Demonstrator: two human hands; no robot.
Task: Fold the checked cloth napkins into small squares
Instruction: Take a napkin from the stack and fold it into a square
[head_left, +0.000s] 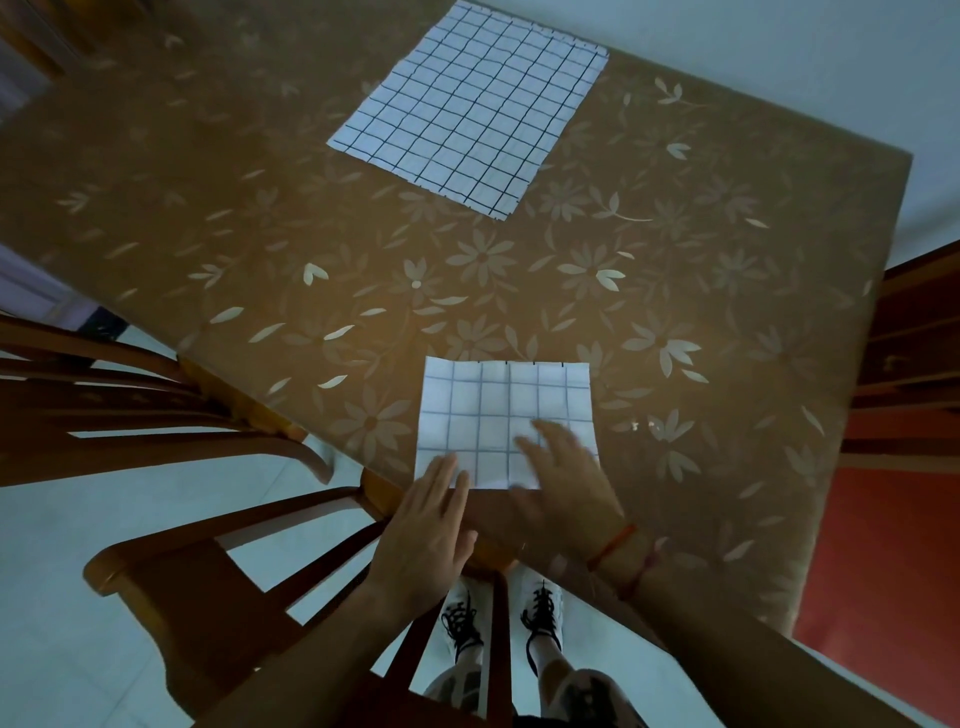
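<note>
The folded napkin (498, 410), nearly square, sits at lower centre, its edges level with the frame. The left hand (431, 525) lies flat on its lower-left corner; the blurred right hand (566, 483) spreads over its lower right.

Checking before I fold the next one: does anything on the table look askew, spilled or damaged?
Nothing is spilled or damaged. The unfolded napkin lies flat but turned at an angle to the folded napkin, its far edge close to the table rim.

No words, labels, brands or numbers can be read anywhere, neither on the two checked napkins (470, 104) nor on the flowered bench (675, 291).
</note>
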